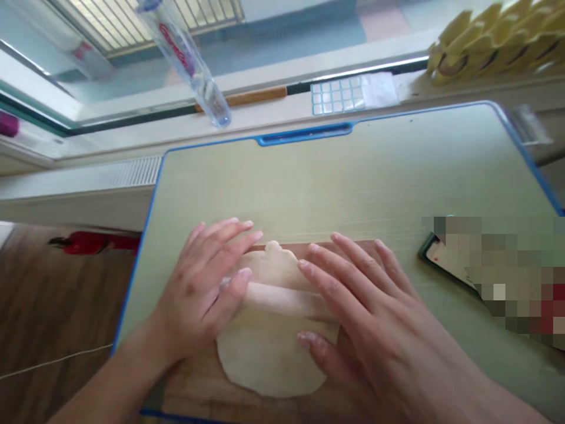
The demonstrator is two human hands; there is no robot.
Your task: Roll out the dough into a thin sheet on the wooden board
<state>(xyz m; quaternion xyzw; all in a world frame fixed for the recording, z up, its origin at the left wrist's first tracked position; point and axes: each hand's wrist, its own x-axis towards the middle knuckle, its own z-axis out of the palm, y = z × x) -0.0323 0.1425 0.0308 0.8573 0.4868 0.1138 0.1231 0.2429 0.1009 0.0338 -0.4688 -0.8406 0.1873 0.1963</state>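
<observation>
A thin, rounded sheet of dough (273,359) lies on a wooden board (194,391). Across its upper half runs a pale rolling pin (282,299), dusted with flour, with both ends hidden under the hands. My left hand (203,288) rests over the pin's left end, fingers stretched forward and thumb beside the pin. On the right end lies my right hand (375,318), palm down with fingers spread; its thumb, flour on the tip, is over the dough. A small lump of dough (273,247) sticks up at the sheet's far edge.
The board sits on a pale green folding table (282,188) with a blue rim. A phone (445,259) lies to the right beside a blurred-out area. Along the windowsill are a clear plastic bottle (189,65), a wooden stick (256,96), a blister pack (338,96) and yellow egg cartons (494,44).
</observation>
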